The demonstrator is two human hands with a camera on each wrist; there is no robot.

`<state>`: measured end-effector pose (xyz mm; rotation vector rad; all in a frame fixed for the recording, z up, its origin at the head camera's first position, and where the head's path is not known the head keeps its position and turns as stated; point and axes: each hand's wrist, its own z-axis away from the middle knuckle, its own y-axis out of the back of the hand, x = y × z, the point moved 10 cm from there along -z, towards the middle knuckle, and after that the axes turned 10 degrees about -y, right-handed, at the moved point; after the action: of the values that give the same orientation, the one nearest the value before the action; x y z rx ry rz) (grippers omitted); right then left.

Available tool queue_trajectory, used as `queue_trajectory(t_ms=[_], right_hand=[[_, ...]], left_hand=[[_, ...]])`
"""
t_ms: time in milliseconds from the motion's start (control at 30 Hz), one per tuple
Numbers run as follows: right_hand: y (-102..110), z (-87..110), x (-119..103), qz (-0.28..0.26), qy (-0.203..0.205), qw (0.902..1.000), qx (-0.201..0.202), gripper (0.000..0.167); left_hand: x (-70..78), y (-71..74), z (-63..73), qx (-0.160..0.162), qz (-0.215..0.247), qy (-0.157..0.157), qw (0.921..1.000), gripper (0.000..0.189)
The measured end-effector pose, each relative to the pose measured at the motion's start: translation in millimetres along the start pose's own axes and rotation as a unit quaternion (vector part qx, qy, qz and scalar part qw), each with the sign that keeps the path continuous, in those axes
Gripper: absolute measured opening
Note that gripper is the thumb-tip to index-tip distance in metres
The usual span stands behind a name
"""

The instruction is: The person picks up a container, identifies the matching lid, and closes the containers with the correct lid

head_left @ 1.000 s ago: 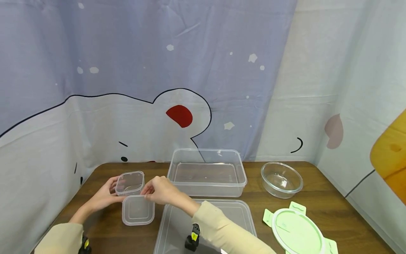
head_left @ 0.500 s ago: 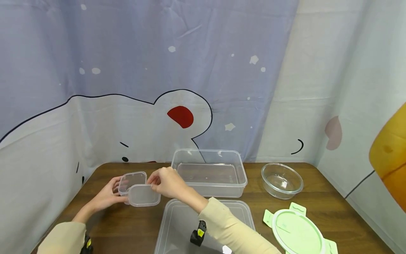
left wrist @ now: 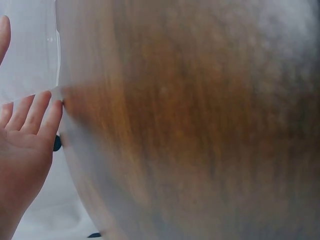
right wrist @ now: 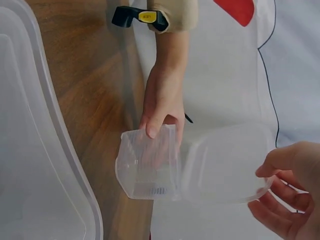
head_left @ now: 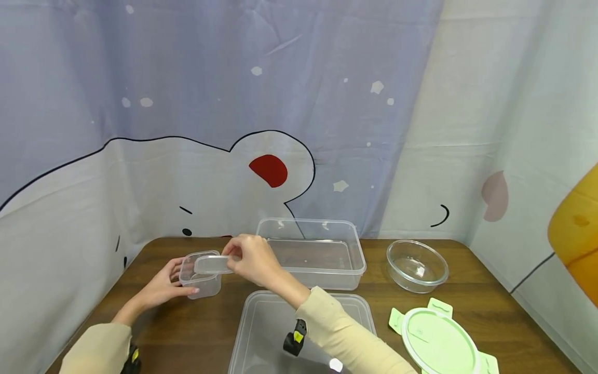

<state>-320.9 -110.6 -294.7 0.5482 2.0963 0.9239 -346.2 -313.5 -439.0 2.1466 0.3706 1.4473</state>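
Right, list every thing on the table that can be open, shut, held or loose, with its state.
small container: uncovered, upright, left hand steadies it
small lid: in right hand grip, above the container's rim, not seated
large container: uncovered, empty
large lid: flat on table, off
glass bowl: uncovered, empty
green lid: off, beside the bowl

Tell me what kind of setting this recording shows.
Probably a staged tabletop recording corner, not a real kitchen: a wooden table bearing empty food containers, backed by cartoon-print cloth.
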Motion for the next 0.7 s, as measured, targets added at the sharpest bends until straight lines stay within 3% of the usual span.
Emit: queue_trajectory(t_ms=[433,700], right_hand=[[-8,-6.3,-2,0.034,0.038,0.9974,0.050,0.010],[-18,-7.9,-8,0.058,0.089,0.9904,0.088,0.010]], left_hand=[[1.1,-3.7,-0.8,0.000,0.005,0.004,1.0000,0.087],[1.4,-8.3,-0.4,-0.006,0.017,0.004,0.9998,0.085]])
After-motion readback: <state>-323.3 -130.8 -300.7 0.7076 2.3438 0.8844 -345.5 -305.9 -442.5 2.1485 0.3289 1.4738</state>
